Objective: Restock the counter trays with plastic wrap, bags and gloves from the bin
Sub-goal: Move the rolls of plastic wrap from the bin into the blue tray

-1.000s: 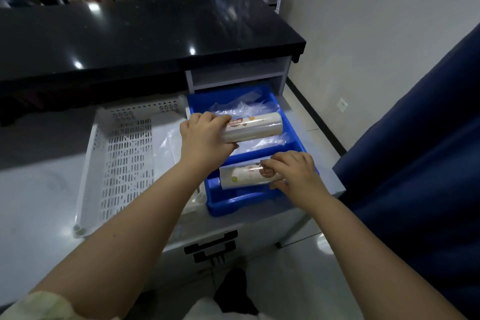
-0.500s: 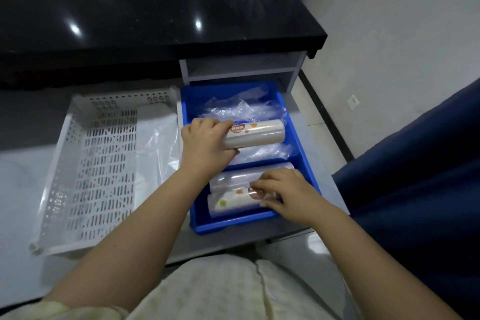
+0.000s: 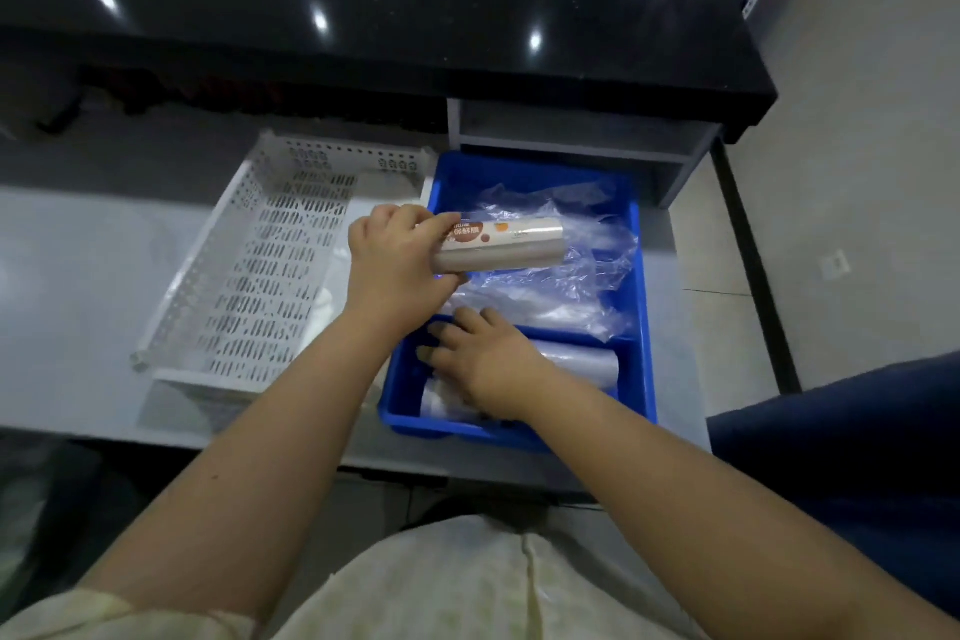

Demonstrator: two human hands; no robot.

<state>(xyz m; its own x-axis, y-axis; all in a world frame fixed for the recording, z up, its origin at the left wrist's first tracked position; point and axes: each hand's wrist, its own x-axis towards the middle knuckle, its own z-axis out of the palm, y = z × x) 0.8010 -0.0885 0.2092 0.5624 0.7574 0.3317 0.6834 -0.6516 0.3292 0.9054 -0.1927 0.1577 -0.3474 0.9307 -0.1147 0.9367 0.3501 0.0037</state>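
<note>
My left hand [image 3: 397, 265] grips one end of a white plastic wrap roll [image 3: 511, 244] with an orange label, held level above the blue bin [image 3: 644, 327]. My right hand [image 3: 483, 359] lies flat in the bin's near compartment, fingers spread over a second white roll [image 3: 441, 400] that it mostly hides. A clear roll [image 3: 582, 364] lies just behind that hand. Loose clear plastic bags [image 3: 566, 276] fill the bin's far compartment. The white perforated tray [image 3: 260, 276] stands left of the bin, with some clear plastic along its right side.
A black glossy countertop [image 3: 363, 5] overhangs the grey work surface [image 3: 67, 276] behind tray and bin. A grey open shelf unit [image 3: 582, 130] sits right behind the bin. To the right are floor, wall and a dark blue fabric edge [image 3: 831, 457].
My right hand has slid left and flattened over the near roll, fingers now spread. My left hand still holds its roll above the bin. The camera has tilted further down.
</note>
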